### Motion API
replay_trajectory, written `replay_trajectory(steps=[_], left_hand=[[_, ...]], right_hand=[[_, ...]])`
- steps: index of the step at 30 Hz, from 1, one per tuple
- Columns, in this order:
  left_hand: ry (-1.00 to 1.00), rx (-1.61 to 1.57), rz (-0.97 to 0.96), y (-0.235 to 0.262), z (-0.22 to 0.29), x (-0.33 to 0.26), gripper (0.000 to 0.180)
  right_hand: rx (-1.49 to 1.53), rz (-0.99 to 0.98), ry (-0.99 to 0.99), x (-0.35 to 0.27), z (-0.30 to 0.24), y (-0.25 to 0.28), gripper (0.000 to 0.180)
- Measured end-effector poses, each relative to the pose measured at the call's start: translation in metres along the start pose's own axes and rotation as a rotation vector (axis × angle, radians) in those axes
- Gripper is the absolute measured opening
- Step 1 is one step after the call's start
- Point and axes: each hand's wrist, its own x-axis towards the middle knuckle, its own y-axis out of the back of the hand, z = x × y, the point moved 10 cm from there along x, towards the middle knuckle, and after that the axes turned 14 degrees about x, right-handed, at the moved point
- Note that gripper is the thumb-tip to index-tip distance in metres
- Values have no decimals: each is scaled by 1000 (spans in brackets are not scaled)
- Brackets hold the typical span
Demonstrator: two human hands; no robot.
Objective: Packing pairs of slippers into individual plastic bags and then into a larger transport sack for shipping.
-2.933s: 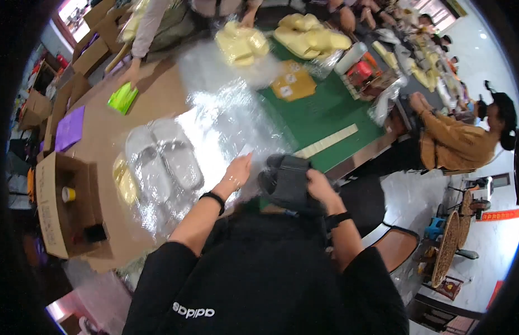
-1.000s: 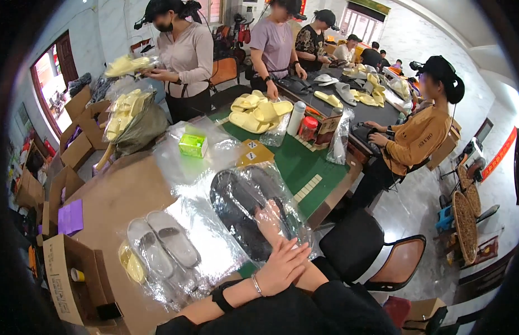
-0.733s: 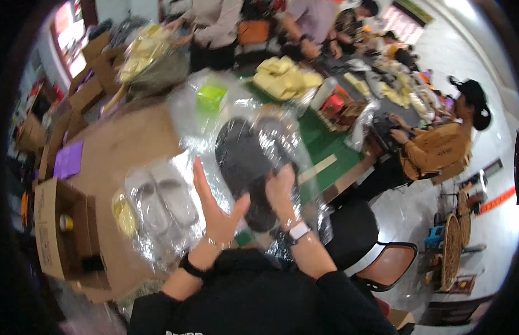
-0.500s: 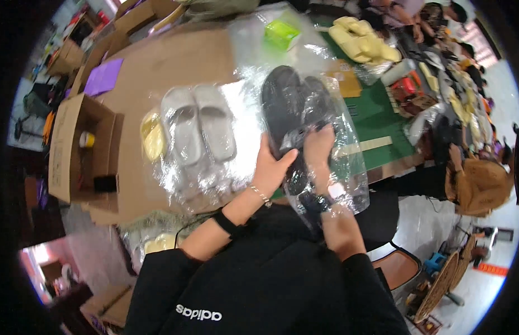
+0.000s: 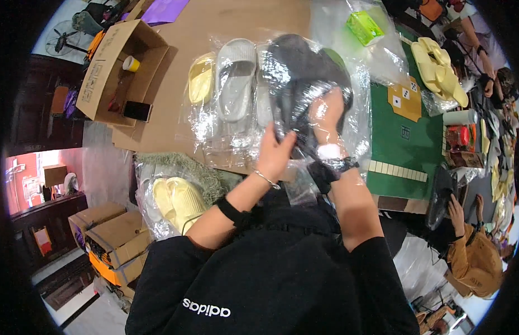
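Observation:
A pair of black slippers [image 5: 293,61] in a clear plastic bag [image 5: 357,120] is held over the table, blurred by motion. My left hand [image 5: 274,151] grips the near left edge of the bagged pair, thumb on top and fingers mostly hidden underneath. My right hand [image 5: 328,114] reaches into the bag and grasps the slippers; clear film lies over its wrist. Just left are grey slippers [image 5: 236,81] in clear film, the right one partly covered by the black pair. Beside them is a wrapped yellow slipper [image 5: 201,84].
An open cardboard box [image 5: 111,78] holding a cup stands at the left. Farther off lie a green pack [image 5: 365,29] on clear plastic and yellow slippers [image 5: 438,70]. Green mat [image 5: 399,148] is on the right, where a co-worker's hand [image 5: 456,215] holds a black slipper. Bagged yellow slippers [image 5: 181,201] sit near left.
The view has shifted, so the table's things appear farther right. The black slippers have moved left relative to the grey pair and now overlap it. Both hands keep their hold.

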Motion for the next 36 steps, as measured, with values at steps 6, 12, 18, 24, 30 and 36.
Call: replay_trajectory(steps=[6,12,18,24,30,36], left_hand=[[45,-405,-7,112,9,55,24],[321,151,307,230,-91,112,45],[-378,815,768,231,-18,100,55],[-777,1153,555,44,111,45,56],[-995,1154,74,-54,79,15,66],[-724,1381,-516,-155,-56,11,102]], right_hand=[[1,-622,435,-69,-109,-66,52],[303,-1029,-200,-130,2,-36,35],[-144,-130,-516,-129,210,163,20],[-238,-50,-624,-236,348,266,15],[-292,93,-528,-212,271,222,16],[-232,112,-565,-204,259,242,18]])
